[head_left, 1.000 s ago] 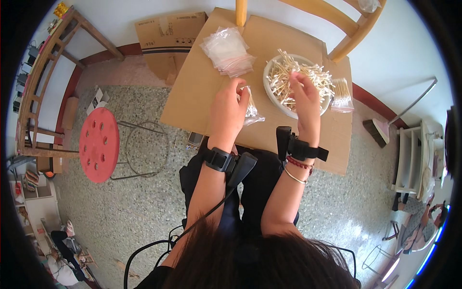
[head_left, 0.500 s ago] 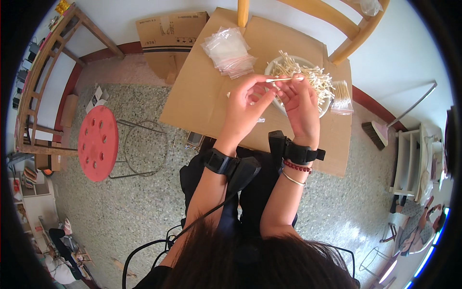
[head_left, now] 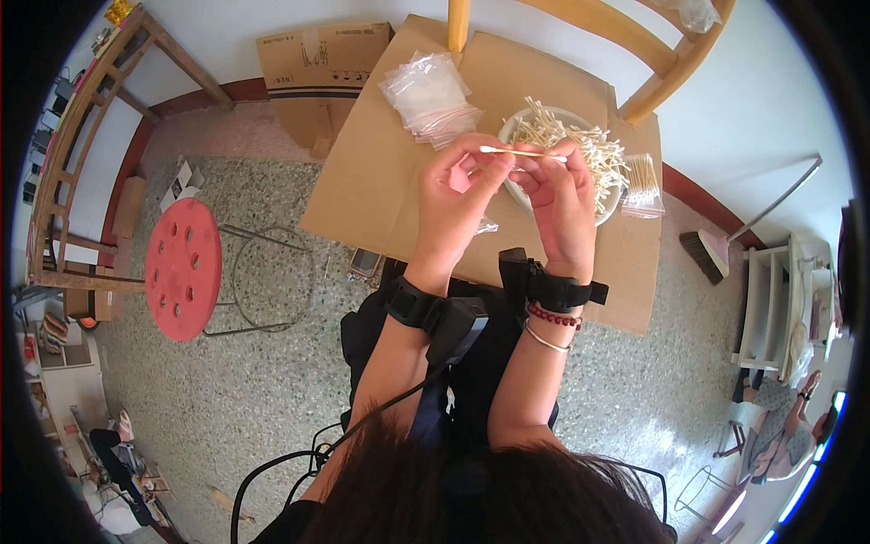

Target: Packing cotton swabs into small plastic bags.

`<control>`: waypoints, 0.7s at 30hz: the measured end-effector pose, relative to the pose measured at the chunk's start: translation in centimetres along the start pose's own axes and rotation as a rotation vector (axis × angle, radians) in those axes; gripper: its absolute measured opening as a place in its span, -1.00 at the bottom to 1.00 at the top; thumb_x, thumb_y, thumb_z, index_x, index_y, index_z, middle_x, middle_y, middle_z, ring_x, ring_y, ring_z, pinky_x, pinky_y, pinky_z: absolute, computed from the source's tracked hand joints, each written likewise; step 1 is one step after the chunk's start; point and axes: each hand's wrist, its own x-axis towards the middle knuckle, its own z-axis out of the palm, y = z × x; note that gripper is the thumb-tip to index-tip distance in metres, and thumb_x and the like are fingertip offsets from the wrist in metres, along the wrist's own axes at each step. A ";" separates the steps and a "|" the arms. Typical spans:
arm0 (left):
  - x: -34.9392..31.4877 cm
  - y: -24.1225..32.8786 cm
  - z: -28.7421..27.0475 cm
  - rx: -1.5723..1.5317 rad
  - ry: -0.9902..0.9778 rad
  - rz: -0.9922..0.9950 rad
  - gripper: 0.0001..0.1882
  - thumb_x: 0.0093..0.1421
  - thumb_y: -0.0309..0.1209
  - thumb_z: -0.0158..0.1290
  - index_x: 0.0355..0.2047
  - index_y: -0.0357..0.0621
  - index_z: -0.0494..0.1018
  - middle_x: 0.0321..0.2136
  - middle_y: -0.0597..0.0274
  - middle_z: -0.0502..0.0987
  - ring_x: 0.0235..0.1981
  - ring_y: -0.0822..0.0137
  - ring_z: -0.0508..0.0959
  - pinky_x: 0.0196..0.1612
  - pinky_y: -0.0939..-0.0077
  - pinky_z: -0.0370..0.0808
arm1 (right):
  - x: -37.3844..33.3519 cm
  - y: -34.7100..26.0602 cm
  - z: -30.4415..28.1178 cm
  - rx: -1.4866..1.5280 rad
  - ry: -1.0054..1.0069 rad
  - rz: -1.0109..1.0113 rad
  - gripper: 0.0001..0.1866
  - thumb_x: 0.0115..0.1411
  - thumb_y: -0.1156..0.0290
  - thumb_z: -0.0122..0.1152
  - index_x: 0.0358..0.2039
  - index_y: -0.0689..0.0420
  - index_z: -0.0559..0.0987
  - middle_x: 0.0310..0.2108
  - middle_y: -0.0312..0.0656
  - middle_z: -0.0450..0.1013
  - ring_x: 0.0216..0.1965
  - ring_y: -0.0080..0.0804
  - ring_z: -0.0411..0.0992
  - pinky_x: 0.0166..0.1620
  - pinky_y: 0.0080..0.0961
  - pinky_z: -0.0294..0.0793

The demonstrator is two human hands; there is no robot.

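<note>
Stretched between my two hands is a cotton swab (head_left: 524, 153) with white tips at both ends. My left hand (head_left: 456, 201) pinches it between thumb and fingers near its left part. Toward the other tip, my right hand (head_left: 565, 204) grips it with thumb and fingertips. Just beyond the right hand, partly covered by it, a white bowl (head_left: 611, 209) is heaped with loose cotton swabs (head_left: 580, 143). Clear zip bags (head_left: 426, 95) lie stacked beyond my left hand. A zip bag filled with swabs (head_left: 642, 188) rests right of the bowl.
Everything lies on a cardboard sheet (head_left: 362, 186) on a wooden chair (head_left: 625, 34). Left stands a red round stool (head_left: 184, 270), with a cardboard box (head_left: 326, 63) behind. A broom (head_left: 709, 254) leans at the right. Other people sit near both lower edges.
The swab has shifted slightly left and more of it now shows between my hands. My left fingers have closed nearer to the right hand's fingers.
</note>
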 end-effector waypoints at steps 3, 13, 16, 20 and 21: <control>0.1 0.3 0.0 0.037 -0.007 -0.027 -0.83 0.12 -0.59 0.13 -0.25 -0.24 0.44 -0.31 0.30 0.50 -0.28 0.49 0.49 -0.25 0.61 0.44 | 0.1 0.2 0.4 -0.087 0.052 -0.065 -0.99 0.23 0.59 -0.03 -0.33 0.21 0.38 -0.22 0.05 0.51 -0.21 -0.35 0.51 -0.12 -0.50 0.51; 0.3 -0.5 -0.2 0.801 0.160 0.548 -0.80 -0.03 -0.64 0.20 -0.37 -0.19 0.52 -0.37 0.25 0.53 -0.36 0.39 0.47 -0.38 0.60 0.37 | 0.2 0.8 1.6 -0.812 0.118 -0.405 -0.89 0.01 0.62 0.27 -0.39 0.27 0.56 -0.32 -0.19 0.56 -0.34 -0.52 0.49 -0.25 -0.63 0.48; 0.3 -0.4 -0.5 0.767 0.160 0.523 -0.79 -0.06 -0.62 0.21 -0.37 -0.14 0.53 -0.39 0.26 0.51 -0.35 0.30 0.46 -0.36 0.49 0.39 | 0.3 1.2 1.7 -0.809 0.119 -0.418 -0.89 -0.01 0.62 0.28 -0.41 0.25 0.58 -0.34 -0.18 0.56 -0.35 -0.52 0.49 -0.25 -0.63 0.48; 0.4 -0.1 -0.5 0.801 0.132 0.556 -0.81 -0.05 -0.63 0.19 -0.38 -0.15 0.52 -0.41 0.25 0.51 -0.35 0.30 0.47 -0.37 0.51 0.39 | 0.2 1.0 1.6 -0.807 0.120 -0.387 -0.88 -0.01 0.62 0.29 -0.40 0.25 0.58 -0.34 -0.18 0.56 -0.34 -0.50 0.49 -0.24 -0.62 0.47; 0.3 0.0 -0.5 0.805 0.125 0.547 -0.81 -0.05 -0.63 0.19 -0.38 -0.16 0.51 -0.42 0.24 0.51 -0.34 0.30 0.48 -0.37 0.53 0.39 | 0.2 1.0 1.4 -0.787 0.108 -0.369 -0.87 -0.01 0.61 0.30 -0.39 0.24 0.59 -0.30 -0.17 0.55 -0.30 -0.50 0.49 -0.24 -0.61 0.47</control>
